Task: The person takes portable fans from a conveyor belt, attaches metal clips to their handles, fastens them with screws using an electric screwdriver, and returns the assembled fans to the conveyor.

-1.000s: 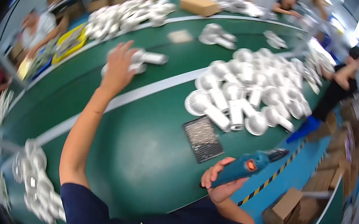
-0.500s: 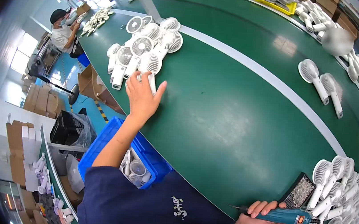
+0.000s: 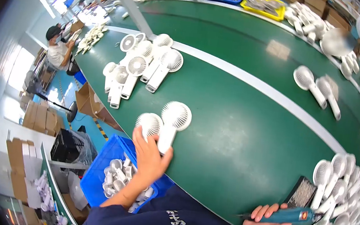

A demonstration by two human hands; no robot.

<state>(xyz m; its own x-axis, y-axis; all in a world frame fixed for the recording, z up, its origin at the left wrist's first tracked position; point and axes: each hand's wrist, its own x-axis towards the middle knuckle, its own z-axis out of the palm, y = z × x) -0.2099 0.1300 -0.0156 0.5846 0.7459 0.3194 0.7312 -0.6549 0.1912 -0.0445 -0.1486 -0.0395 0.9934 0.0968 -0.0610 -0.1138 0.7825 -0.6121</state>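
Observation:
My left hand [image 3: 151,159] is closed round the handles of two white handheld fans [image 3: 176,116] near the table's front edge, their round heads pointing away from me. At the right, my right hand [image 3: 265,219] holds a teal electric screwdriver [image 3: 288,216] with its tip pointing left and a black cord at its rear. Just above it lies a black tray of small screws [image 3: 301,193], beside a large pile of white fans [image 3: 335,199]. Several more fans [image 3: 137,65] lie in a group at the upper left.
A blue bin [image 3: 96,182] holding white fans stands below the table edge. The green table [image 3: 229,150] has a white dividing strip [image 3: 255,82]. Two fans [image 3: 311,86] lie beyond it. A metal post [image 3: 130,5] rises at the back. A seated person [image 3: 58,52] works at the left.
My left hand has moved down toward the front edge from the upper-left group, bringing two fans with it. My right hand still holds the screwdriver. Earlier, the view turned left.

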